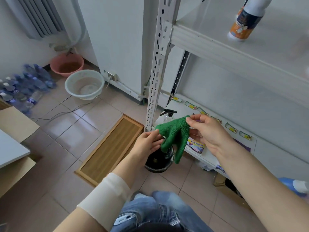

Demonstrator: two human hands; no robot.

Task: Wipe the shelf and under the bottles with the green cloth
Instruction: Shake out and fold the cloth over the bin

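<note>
The white metal shelving unit has not been touched by the cloth yet, as far as I can judge: this looks like the getting-ready step, with the cloth being opened out before the first wipe. On the upper shelf an orange-and-white bottle stands upright. Down on the lower shelf a clear spray bottle with a black trigger stands near the corner post. A small black bin sits on the floor tiles just in front of that corner.

The green cloth hangs in the air between the two hands, above the bin and in front of the lower shelf, touching neither. The next move, I'd say, calls for bunching or flattening it under one palm and laying it on a shelf, with the other hand free to lift each bottle.

The right hand pinches the cloth's upper corner between thumb and forefinger, the other fingers loosely bent behind it. The left hand pinches the opposite corner, lower down, fingers curled in on the cloth.
</note>
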